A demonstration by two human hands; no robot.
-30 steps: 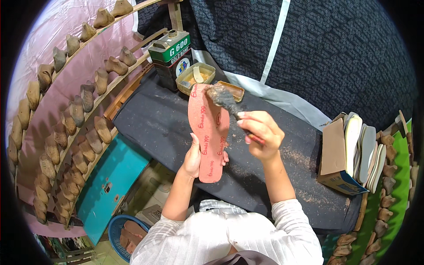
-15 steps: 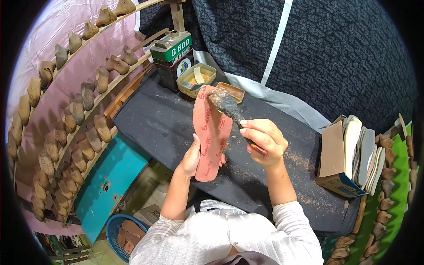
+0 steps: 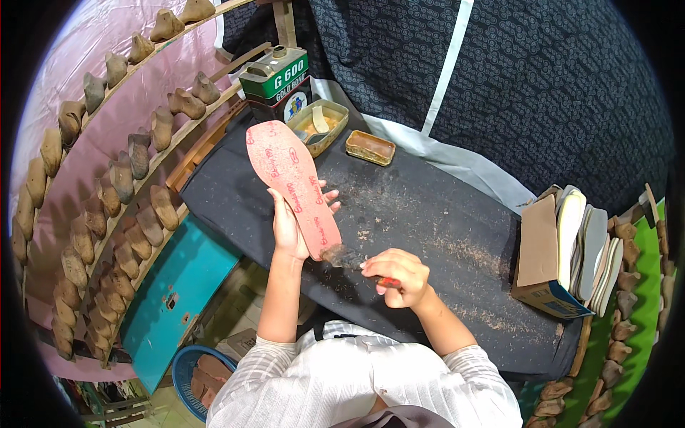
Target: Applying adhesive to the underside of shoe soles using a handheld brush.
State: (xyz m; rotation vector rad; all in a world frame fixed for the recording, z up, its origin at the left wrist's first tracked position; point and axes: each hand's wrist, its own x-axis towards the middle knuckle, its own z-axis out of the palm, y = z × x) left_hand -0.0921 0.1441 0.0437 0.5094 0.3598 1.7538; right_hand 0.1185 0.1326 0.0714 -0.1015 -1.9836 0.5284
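A pink shoe sole (image 3: 294,178), printed with red writing, is held up over the black-covered table by my left hand (image 3: 291,227). The thumb lies along its left edge, and fingertips show past its right edge. My right hand (image 3: 399,277) is closed round the red-and-dark handle of a brush (image 3: 342,257). The dark bristles touch the sole's narrow lower end. Behind the sole sits a rectangular tub (image 3: 341,121) with an orange-yellow substance and a pale spatula-like piece in it. Beside it is a shallow amber dish (image 3: 370,148).
A green-and-black metal can (image 3: 275,84) stands at the far left of the table (image 3: 428,207), which is strewn with brown crumbs. At right, a cardboard box (image 3: 540,250) holds upright soles. Racks of wooden shoe lasts (image 3: 163,128) line the left. A blue basket (image 3: 187,367) with pink pieces is below.
The sole has tilted, its wide end swinging left. My right hand has brought the brush down from the upper end to the lower end. The amber dish is now uncovered.
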